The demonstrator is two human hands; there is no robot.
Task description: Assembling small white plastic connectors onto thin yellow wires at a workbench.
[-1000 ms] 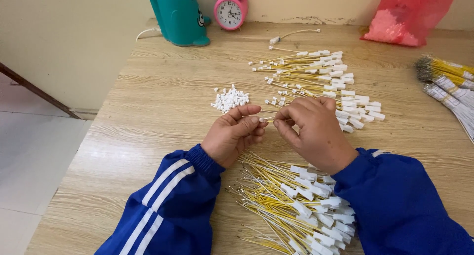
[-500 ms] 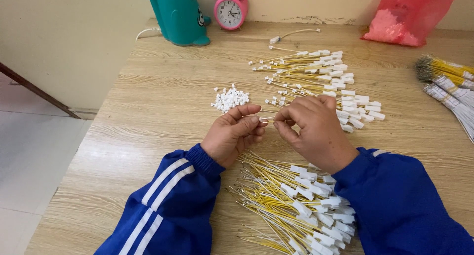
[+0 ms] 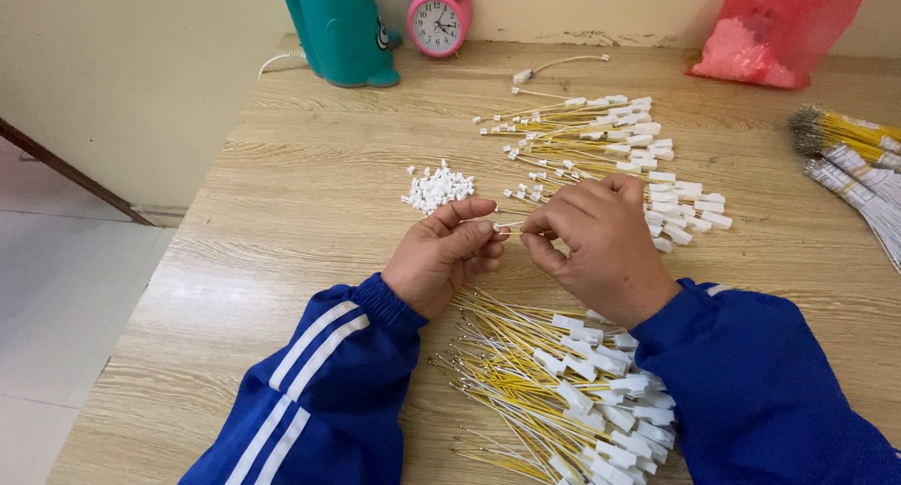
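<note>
Nothing much has moved since the earlier frame: both my hands stay together over the surface (image 3: 282, 260), in the same pinch. My left hand (image 3: 441, 260) has its grip closed on the tip of a thin yellow wire (image 3: 510, 226), and my right hand (image 3: 596, 246) grips that same wire from the other side. I judge I am fitting a small white connector from the little pile (image 3: 436, 186); next it needs a steady, aligned push.

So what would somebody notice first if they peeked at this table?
Probably the two hands, left hand and right hand, pinching a thin wire together mid-table. Then the big heap of yellow and white wires nearest the person, and the pink alarm clock by the teal holder at the back.
</note>
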